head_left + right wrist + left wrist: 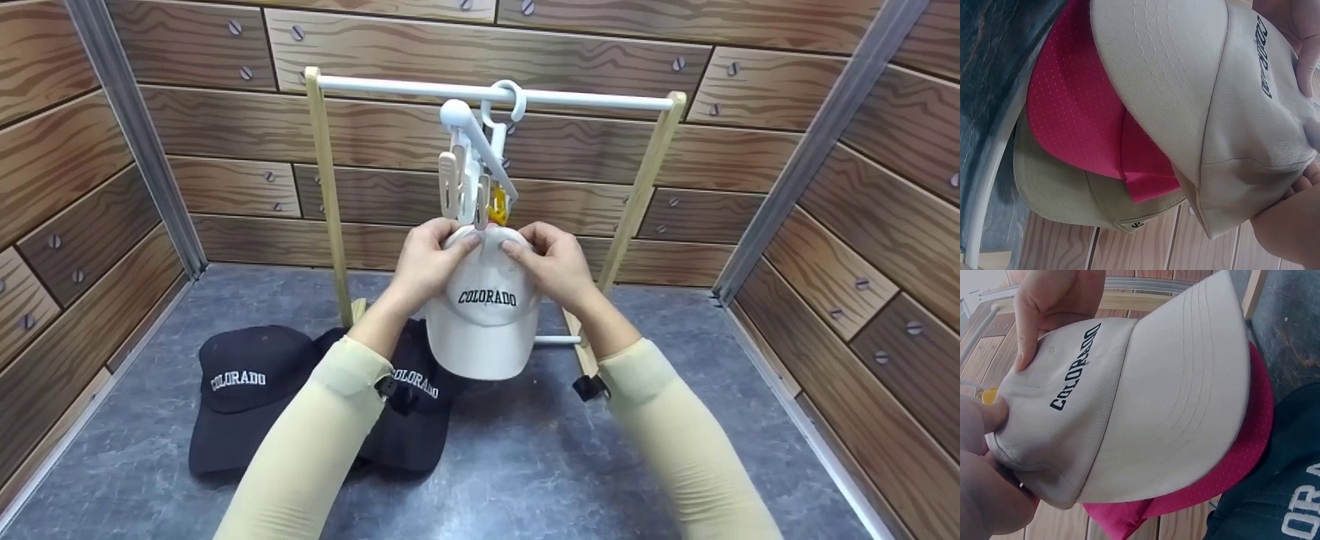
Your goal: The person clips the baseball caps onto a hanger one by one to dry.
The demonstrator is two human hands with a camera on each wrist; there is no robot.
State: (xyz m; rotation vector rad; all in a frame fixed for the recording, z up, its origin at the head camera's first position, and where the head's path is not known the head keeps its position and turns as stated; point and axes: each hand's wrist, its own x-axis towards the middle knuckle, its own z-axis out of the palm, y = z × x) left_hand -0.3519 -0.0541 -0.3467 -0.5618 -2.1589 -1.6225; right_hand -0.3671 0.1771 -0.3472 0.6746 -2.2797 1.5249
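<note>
A white baseball cap (484,349) with COLORADO across its front hangs brim down between my hands. My left hand (427,259) pinches the left of its crown, thumb on the front. On the crown's right side, my right hand (556,262) pinches it the same way. Just above is a white clip hanger (487,150) with pale clips (448,184) and a yellow clip (498,206) close over the crown. Behind the white cap, the right wrist view shows a magenta cap (1072,101) and a khaki cap (1050,191), both partly hidden.
The hanger hooks over the white bar (600,100) of a wooden-legged rack (330,202). Two black COLORADO caps (255,352) lie on the grey floor at left, one partly behind my left forearm. Wood-patterned walls (480,45) enclose the space.
</note>
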